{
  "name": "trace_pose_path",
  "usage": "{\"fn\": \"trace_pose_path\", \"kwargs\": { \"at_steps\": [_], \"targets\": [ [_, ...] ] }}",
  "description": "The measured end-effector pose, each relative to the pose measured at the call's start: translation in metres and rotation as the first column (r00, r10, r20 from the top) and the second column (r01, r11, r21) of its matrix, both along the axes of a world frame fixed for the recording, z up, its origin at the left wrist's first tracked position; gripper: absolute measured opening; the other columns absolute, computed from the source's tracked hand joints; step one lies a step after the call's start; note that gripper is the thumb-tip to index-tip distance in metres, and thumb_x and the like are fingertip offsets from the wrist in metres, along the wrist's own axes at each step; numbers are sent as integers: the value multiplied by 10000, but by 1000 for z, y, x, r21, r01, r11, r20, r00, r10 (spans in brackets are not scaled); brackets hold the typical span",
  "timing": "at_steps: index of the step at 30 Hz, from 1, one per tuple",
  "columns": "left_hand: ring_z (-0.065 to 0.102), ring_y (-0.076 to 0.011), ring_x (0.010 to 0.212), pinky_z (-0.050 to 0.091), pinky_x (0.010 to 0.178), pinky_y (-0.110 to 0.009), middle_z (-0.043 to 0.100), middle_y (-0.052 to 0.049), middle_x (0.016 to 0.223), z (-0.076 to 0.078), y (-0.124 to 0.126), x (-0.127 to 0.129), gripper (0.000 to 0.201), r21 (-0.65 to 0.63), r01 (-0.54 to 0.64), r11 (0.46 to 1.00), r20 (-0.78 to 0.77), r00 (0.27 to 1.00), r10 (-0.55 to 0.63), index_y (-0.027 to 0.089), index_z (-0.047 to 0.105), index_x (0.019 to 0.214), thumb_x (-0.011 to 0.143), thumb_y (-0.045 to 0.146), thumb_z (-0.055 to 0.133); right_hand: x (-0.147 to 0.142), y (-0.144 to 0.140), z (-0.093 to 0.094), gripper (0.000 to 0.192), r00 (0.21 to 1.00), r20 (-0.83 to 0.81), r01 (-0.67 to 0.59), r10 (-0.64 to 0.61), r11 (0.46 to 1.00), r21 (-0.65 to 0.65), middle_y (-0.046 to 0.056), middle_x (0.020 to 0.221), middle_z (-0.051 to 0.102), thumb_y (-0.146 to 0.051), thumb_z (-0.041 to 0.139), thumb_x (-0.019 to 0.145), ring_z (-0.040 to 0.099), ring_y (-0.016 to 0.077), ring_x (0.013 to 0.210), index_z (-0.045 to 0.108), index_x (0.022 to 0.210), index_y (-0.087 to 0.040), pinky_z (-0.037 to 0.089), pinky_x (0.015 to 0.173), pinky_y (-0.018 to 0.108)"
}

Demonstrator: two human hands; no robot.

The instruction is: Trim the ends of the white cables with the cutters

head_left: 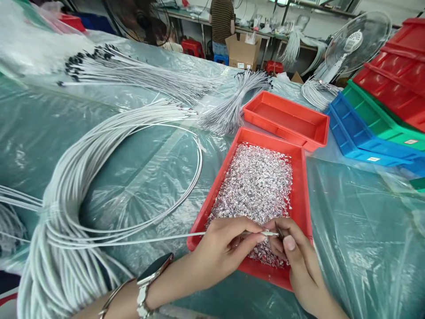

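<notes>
My left hand (222, 248) pinches a thin white cable (166, 239) between thumb and fingers, close to its end. The cable's tip sticks out to the right, over a red tray (307, 195). Right at that tip, my right hand (303, 261) is closed on a small dark pointed tool (279, 231), whose exact kind I cannot make out. Small shiny silvery scraps (255, 181) cover the bottom of the tray below both hands. Leftward, the held cable runs back to a big looped bundle of white cables (63, 199).
Behind the tray is another red tray (285, 116). Stacked blue, green and red crates (392, 93) stand at the right. Farther back lie cable bundles with black ends (142, 73) and a grey bundle (229, 104). A fan (353, 42) and a person (222, 22) are beyond the plastic-covered table.
</notes>
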State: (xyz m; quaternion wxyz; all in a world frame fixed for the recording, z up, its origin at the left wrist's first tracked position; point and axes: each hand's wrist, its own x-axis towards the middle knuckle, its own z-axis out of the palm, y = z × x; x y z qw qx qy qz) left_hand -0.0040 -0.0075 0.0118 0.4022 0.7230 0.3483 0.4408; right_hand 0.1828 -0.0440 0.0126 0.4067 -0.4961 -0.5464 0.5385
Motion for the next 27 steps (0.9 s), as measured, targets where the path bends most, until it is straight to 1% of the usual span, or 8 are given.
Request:
{"fn": "trace_pose_path", "kwargs": {
  "at_steps": [3, 6, 9, 11, 16, 18, 22, 27],
  "targets": [
    [640, -80, 630, 470, 583, -183, 722, 13, 782, 2, 0, 0, 50, 20, -19, 1000, -15, 1000, 19, 186, 642, 914, 937, 195, 599, -4, -2, 7, 277, 997, 46, 65, -64, 997, -35, 14, 926, 519, -528, 436, 979, 548, 186, 835, 600, 1076, -327, 470, 802, 317],
    [639, -80, 611, 461, 555, -180, 716, 14, 752, 2, -2, 0, 41, 58, -45, 997, -18, 999, 46, 181, 638, 902, 930, 191, 610, -9, -3, 11, 347, 993, 77, 86, -85, 996, -14, 18, 853, 527, -566, 430, 965, 564, 201, 835, 627, 1069, -299, 484, 800, 327],
    [637, -84, 594, 462, 556, -192, 707, 12, 728, -2, -5, 0, 23, 179, -99, 979, -13, 995, 103, 174, 616, 908, 919, 154, 615, -14, -5, 10, 317, 993, 68, 100, -101, 995, 19, 29, 931, 590, -542, 441, 972, 584, 207, 934, 620, 1092, -309, 477, 871, 328],
    [645, -95, 601, 469, 561, -205, 708, 3, 732, -4, -6, 1, 38, 260, -125, 957, -26, 990, 136, 169, 603, 917, 918, 131, 604, -16, -6, 8, 294, 992, 66, 109, -109, 994, 9, 27, 976, 608, -531, 441, 976, 585, 205, 963, 609, 1092, -320, 476, 883, 324],
    [659, -107, 599, 508, 558, -213, 698, -1, 711, -4, -7, 2, 50, 346, -126, 930, -70, 985, 159, 155, 592, 949, 952, 135, 547, -21, -10, 6, 335, 995, -4, 103, -104, 990, -98, 2, 788, 522, -561, 408, 976, 556, 189, 768, 587, 1073, -295, 506, 706, 300],
    [673, -110, 606, 528, 559, -209, 707, -13, 719, -3, -7, 2, 63, 414, -137, 900, -64, 982, 179, 139, 593, 948, 956, 117, 534, -23, -11, 6, 329, 993, -35, 108, -112, 989, -101, -1, 789, 514, -558, 398, 981, 535, 180, 735, 571, 1058, -289, 491, 663, 291],
    [706, -126, 656, 573, 577, -214, 737, -56, 763, -2, -6, 3, 106, 577, -129, 806, -89, 971, 220, 96, 590, 967, 965, 74, 487, -30, -14, 8, 284, 985, -113, 121, -131, 988, -92, -20, 755, 473, -537, 400, 992, 473, 149, 674, 547, 1045, -299, 441, 597, 253],
    [742, -162, 729, 611, 561, -226, 765, -97, 777, 4, -6, 0, 158, 747, -80, 660, -162, 941, 298, 45, 608, 962, 959, 46, 451, -33, -17, 11, 252, 954, -252, 115, -164, 973, -198, -35, 697, 418, -536, 465, 970, 366, 134, 605, 537, 992, -295, 387, 559, 246]
  ]
}}
